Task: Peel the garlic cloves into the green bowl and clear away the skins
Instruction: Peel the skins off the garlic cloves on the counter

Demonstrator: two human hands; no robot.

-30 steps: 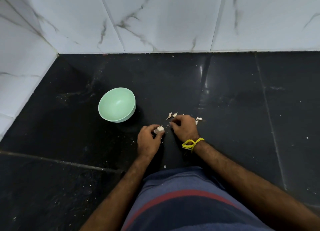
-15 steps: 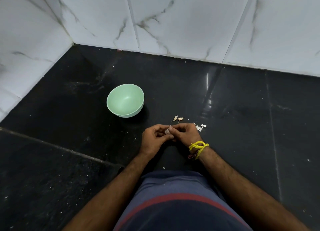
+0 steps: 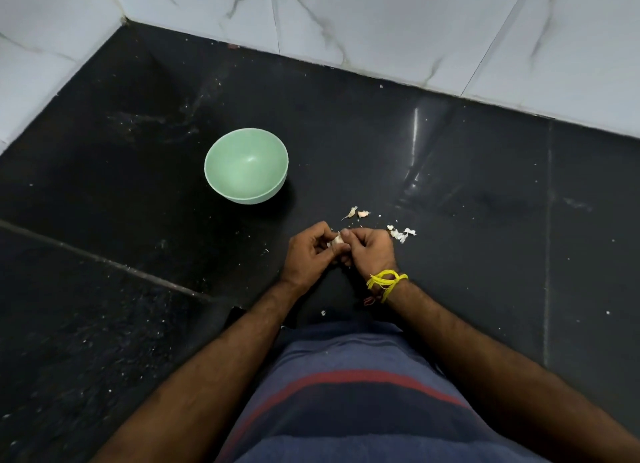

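Now we are working left to right: the green bowl (image 3: 246,166) is sitting empty on the black table (image 3: 450,192), up and to the left of our hands. Our left hand (image 3: 309,254) is pinching the garlic clove (image 3: 336,240) in curled fingers, and our right hand (image 3: 370,251) is gripping its other side, thumb at the skin. We cannot tell the clove's long axis. Loose skins (image 3: 401,234) are lying just right of the right hand. We judge the left hand nearer for the drop.

Black stone counter (image 3: 450,192): green bowl (image 3: 246,165), garlic skins (image 3: 401,234), two cloves (image 3: 356,213).
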